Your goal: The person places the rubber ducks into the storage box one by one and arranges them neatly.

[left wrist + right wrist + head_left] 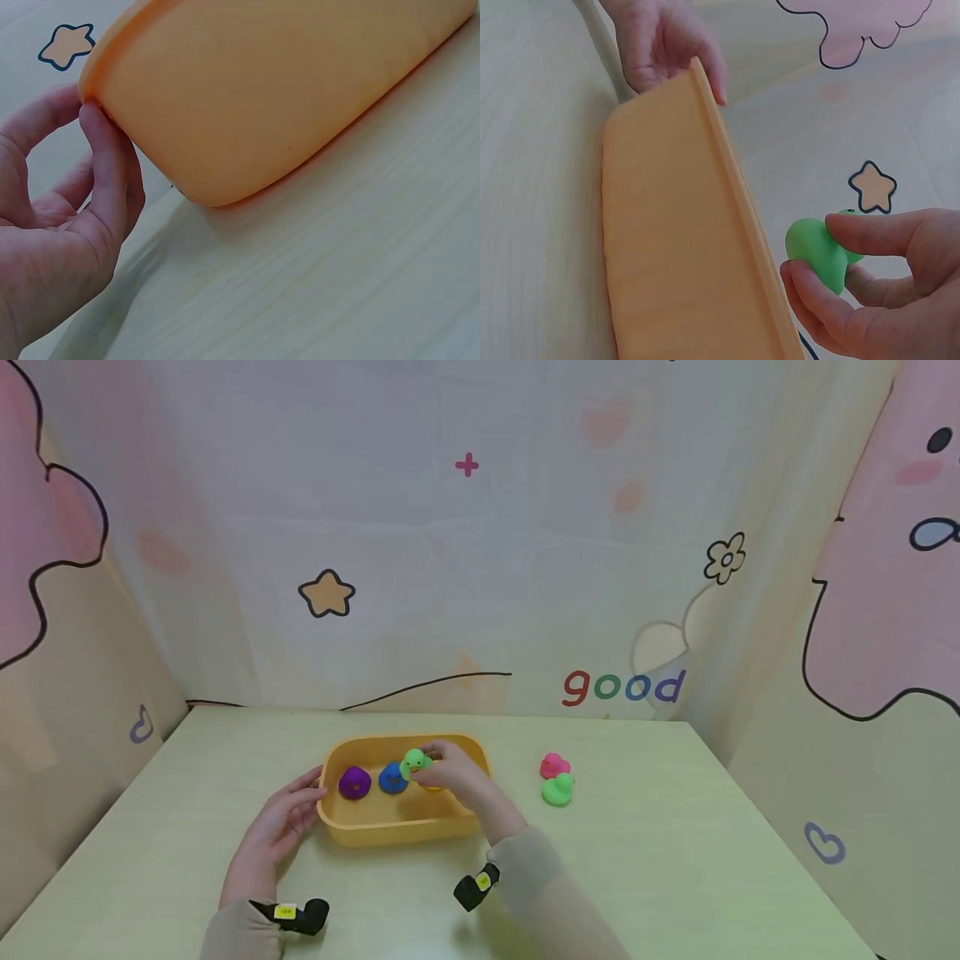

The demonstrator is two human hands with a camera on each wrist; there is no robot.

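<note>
My left hand [283, 817] grips the left end of an orange-yellow plastic bin [405, 835], thumb and fingertips at its rim [142, 30]. Over the bin, my right hand [459, 775] pinches a green toy duck [816, 251] between thumb and fingers, above the rim in the right wrist view. On the bin's floor sit a purple toy duck [355, 783] at the left and a blue toy duck [392, 778] near the middle. A bit of yellow [432, 788] shows beneath the right hand, mostly hidden by it.
To the right of the bin, a pink toy duck [554, 766] and another green toy duck [558, 790] stand close together on the pale table [675, 860]. Printed curtains [420, 543] rise behind the table and along both sides.
</note>
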